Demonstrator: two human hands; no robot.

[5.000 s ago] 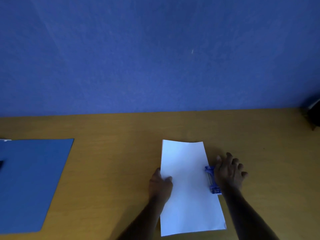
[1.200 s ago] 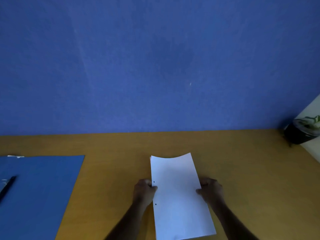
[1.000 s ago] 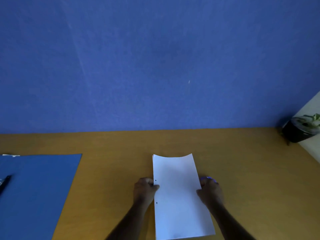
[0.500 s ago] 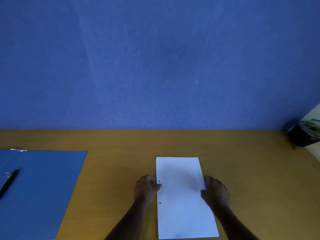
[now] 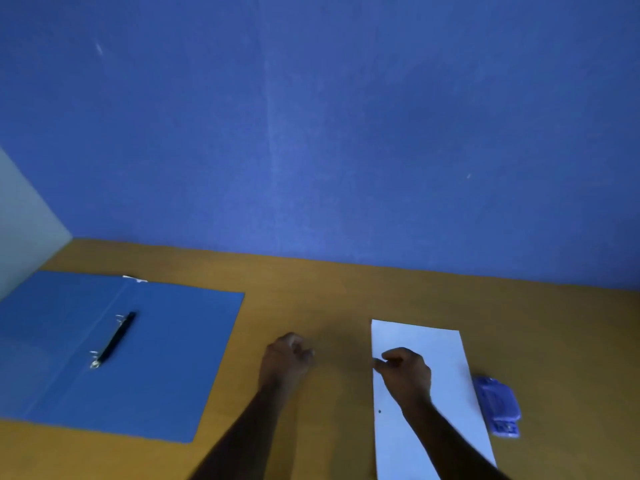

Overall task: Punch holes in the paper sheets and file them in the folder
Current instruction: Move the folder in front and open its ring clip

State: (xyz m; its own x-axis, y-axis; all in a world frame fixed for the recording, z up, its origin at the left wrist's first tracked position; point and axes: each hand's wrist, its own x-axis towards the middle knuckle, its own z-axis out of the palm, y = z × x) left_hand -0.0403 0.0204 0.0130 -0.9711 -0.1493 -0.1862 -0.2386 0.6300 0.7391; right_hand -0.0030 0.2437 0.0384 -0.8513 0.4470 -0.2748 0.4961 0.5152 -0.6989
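Observation:
The white paper sheets (image 5: 446, 368) lie on the wooden table (image 5: 329, 299), with one punched hole showing near their left edge. My right hand (image 5: 407, 374) reaches across the stack and its thumb and fingers pinch that left edge. My left hand (image 5: 285, 358) is apart from the paper, to its left over bare table, with fingers curled and nothing in them. The blue folder (image 5: 166, 358) lies open at the left. Its black ring mechanism (image 5: 114, 339) runs along the spine. A blue hole punch (image 5: 497, 405) sits just right of the paper.
A blue wall (image 5: 311, 133) rises right behind the table. A pale side panel (image 5: 24, 230) stands at the far left by the folder. Bare table lies between the folder and the paper.
My left hand has let go of the paper's left edge and moved left. My right hand has crossed from the right edge to the left edge, uncovering the punch. The view has swung left.

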